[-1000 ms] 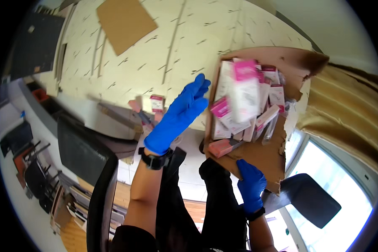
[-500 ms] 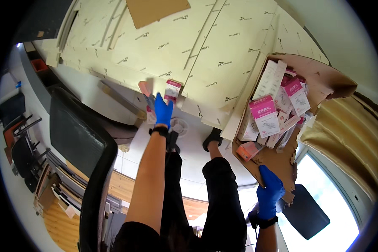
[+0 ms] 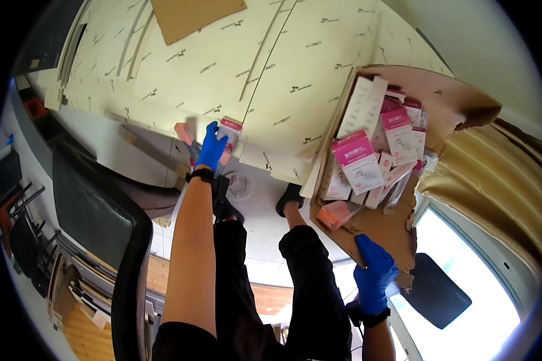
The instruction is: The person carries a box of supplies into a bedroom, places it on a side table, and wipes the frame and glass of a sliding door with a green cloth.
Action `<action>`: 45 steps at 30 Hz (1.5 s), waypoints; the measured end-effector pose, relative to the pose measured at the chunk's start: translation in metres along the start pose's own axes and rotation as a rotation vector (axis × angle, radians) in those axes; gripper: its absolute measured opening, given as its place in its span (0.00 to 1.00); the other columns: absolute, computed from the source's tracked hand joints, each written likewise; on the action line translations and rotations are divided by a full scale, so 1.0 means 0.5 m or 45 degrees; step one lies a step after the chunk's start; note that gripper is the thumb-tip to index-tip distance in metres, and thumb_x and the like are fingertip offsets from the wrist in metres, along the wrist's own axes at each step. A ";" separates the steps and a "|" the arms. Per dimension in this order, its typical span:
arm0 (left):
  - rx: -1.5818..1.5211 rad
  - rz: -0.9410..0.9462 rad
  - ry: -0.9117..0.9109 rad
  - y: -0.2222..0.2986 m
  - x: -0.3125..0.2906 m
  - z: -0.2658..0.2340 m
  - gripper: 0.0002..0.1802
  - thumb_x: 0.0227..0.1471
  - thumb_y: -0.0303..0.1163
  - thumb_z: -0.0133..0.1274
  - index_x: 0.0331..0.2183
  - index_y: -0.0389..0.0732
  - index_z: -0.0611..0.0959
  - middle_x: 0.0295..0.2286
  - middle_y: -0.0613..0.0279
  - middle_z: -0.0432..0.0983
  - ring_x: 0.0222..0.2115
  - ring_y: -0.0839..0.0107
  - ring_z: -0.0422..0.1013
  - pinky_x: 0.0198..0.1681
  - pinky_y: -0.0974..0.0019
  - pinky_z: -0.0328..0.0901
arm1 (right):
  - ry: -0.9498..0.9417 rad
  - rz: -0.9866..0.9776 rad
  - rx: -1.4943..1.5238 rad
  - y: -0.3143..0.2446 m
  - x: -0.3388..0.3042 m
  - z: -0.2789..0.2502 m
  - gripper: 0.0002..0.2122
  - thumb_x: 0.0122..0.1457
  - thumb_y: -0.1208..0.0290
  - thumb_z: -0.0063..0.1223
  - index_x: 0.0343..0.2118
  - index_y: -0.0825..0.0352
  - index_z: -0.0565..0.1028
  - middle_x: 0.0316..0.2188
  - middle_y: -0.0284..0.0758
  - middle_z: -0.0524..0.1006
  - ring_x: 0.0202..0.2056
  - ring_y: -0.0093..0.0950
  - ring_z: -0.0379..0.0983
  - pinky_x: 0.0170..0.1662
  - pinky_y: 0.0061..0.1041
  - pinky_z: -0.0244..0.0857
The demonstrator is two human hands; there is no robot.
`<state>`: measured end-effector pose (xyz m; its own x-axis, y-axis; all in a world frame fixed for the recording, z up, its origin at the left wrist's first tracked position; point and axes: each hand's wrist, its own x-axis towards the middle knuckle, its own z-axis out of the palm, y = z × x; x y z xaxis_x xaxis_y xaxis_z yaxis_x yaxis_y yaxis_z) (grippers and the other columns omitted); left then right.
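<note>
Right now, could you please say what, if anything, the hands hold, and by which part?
The right hand holds the cardboard box by its near flap; the left hand is at a pink-white carton, its grip unclear.

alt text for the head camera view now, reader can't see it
Blue-gloved left hand is at a pink-and-white box by the edge of a pale table; the blue-gloved right hand holds the near flap of an open carton, piled with similar boxes.

Right fingers (image 3: pixel 368 246) grip the open carton (image 3: pixel 398 231)
</note>
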<state>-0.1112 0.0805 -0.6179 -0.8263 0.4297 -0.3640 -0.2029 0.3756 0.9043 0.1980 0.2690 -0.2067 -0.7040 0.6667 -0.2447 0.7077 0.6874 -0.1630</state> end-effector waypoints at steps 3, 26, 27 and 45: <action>0.789 -0.049 -0.157 0.049 -0.023 0.063 0.27 0.34 0.24 0.60 0.40 0.40 0.69 0.34 0.55 0.67 0.35 0.64 0.67 0.39 0.66 0.63 | -0.031 0.017 -0.048 0.023 -0.005 -0.023 0.21 0.35 0.83 0.49 0.35 0.58 0.77 0.35 0.31 0.77 0.33 0.30 0.74 0.36 0.27 0.67; -0.641 -0.103 -0.564 0.810 -0.334 0.098 0.31 0.50 0.34 0.53 0.52 0.38 0.60 0.37 0.63 0.71 0.36 0.75 0.69 0.38 0.73 0.64 | 0.006 -0.025 0.135 0.001 -0.071 -0.080 0.22 0.36 0.82 0.47 0.38 0.53 0.76 0.37 0.30 0.76 0.35 0.32 0.73 0.37 0.29 0.68; -0.657 -0.075 -0.767 0.786 -0.350 0.124 0.36 0.49 0.34 0.54 0.56 0.38 0.56 0.38 0.63 0.71 0.37 0.75 0.68 0.39 0.74 0.64 | -0.046 0.033 0.078 -0.005 -0.076 -0.069 0.22 0.37 0.81 0.47 0.38 0.53 0.76 0.36 0.31 0.76 0.35 0.33 0.74 0.37 0.30 0.68; 0.626 -0.168 0.191 -0.079 -0.228 -0.081 0.35 0.36 0.33 0.60 0.47 0.34 0.66 0.42 0.46 0.66 0.44 0.54 0.64 0.47 0.60 0.60 | -0.024 -0.025 -0.051 -0.063 -0.049 0.043 0.19 0.38 0.87 0.49 0.36 0.64 0.77 0.33 0.38 0.77 0.34 0.34 0.75 0.38 0.27 0.68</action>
<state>-0.0302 -0.0164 -0.6032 -0.8839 0.2442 -0.3989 -0.0696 0.7747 0.6285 0.1945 0.2248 -0.2158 -0.7165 0.6475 -0.2597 0.6903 0.7117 -0.1301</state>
